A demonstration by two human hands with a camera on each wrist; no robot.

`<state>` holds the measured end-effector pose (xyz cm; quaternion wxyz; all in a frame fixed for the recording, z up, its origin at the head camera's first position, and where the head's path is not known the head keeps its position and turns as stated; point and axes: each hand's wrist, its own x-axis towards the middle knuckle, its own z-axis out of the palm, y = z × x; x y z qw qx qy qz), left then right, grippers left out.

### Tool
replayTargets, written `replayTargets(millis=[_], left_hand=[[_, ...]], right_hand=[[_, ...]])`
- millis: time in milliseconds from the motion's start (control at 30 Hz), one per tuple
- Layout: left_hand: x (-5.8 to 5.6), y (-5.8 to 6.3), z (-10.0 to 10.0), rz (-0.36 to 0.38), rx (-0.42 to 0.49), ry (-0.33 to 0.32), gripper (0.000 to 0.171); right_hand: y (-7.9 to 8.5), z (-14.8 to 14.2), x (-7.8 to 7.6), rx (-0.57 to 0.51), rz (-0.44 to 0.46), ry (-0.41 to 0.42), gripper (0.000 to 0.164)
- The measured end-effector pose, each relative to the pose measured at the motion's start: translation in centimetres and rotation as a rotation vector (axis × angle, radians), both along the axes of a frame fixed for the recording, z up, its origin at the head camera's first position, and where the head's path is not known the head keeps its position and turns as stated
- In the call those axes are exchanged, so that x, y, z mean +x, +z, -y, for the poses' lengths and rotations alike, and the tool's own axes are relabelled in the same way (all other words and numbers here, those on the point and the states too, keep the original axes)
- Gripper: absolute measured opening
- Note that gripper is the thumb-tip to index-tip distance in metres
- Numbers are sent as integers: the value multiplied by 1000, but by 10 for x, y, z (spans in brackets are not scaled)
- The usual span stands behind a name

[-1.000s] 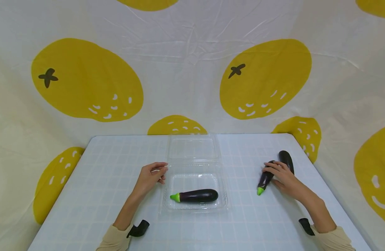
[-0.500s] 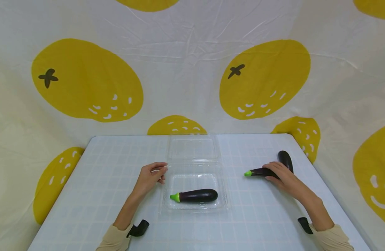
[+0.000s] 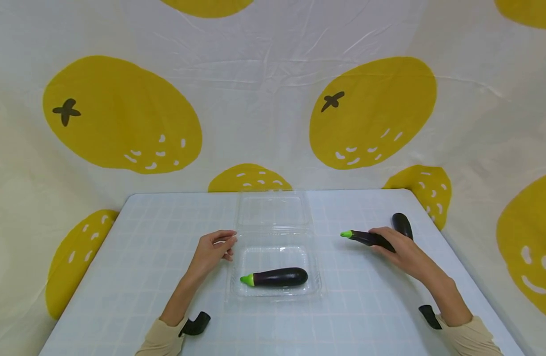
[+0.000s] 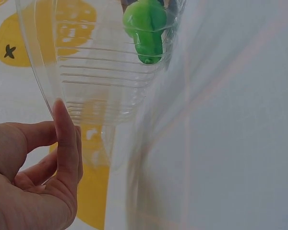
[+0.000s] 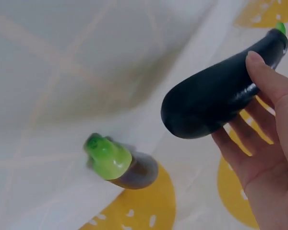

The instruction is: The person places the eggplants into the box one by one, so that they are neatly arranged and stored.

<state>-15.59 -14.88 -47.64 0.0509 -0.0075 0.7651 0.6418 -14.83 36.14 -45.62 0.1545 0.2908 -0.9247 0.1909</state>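
Note:
My right hand (image 3: 403, 252) grips a dark purple eggplant (image 3: 366, 238) with a green stem, held above the table with the stem end pointing left. In the right wrist view this eggplant (image 5: 206, 98) hangs clear of the tabletop, thumb on one side and fingers on the other. Behind that hand lies another eggplant (image 3: 402, 225), partly hidden. A third eggplant (image 3: 279, 277) rests inside a clear plastic clamshell container (image 3: 277, 241), stem to the left. At the container's left rim, my left hand (image 3: 214, 249) pinches the edge with thumb and finger (image 4: 65, 139).
The container's raised clear lid (image 3: 273, 210) stands open toward the back of the white gridded table (image 3: 179, 212). A pale cloth with large yellow fruit prints (image 3: 121, 113) hangs behind and around the table.
My right hand has turned the gripped eggplant from pointing down-left to pointing left and lifted it off the table. The left hand and the container have stayed put.

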Motion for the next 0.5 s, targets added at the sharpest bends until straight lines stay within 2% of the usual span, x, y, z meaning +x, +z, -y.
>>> replayTargets(millis=[500], left_hand=[[-1, -1, 1, 7, -2, -3, 32]], right_hand=[[26, 28, 6, -5, 7, -42, 49]])
